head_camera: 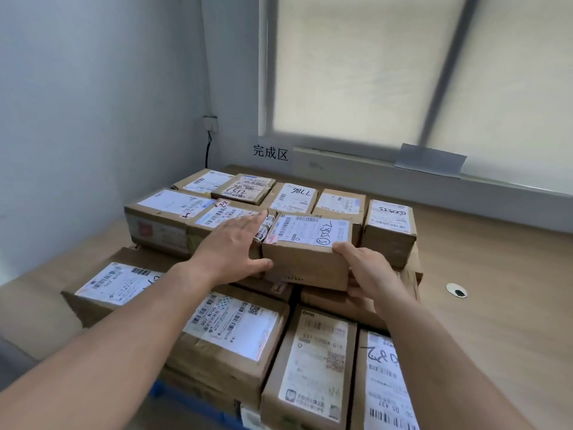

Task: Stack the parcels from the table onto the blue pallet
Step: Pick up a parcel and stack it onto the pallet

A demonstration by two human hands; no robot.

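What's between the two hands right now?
Head view: a brown cardboard parcel marked 7805 sits between the left hand and right hand, both touching its ends.

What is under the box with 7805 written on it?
Beneath the 7805 box, pressed by the left hand and gripped by the right hand, lie lower cardboard parcels. Its underside is covered, so whether it touches them cannot be seen.

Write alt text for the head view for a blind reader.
Two bare hands hold a small cardboard parcel on top of a stack of labelled parcels: the left hand lies flat against its left side, the right hand grips its right front corner. A blue pallet shows under the stack.
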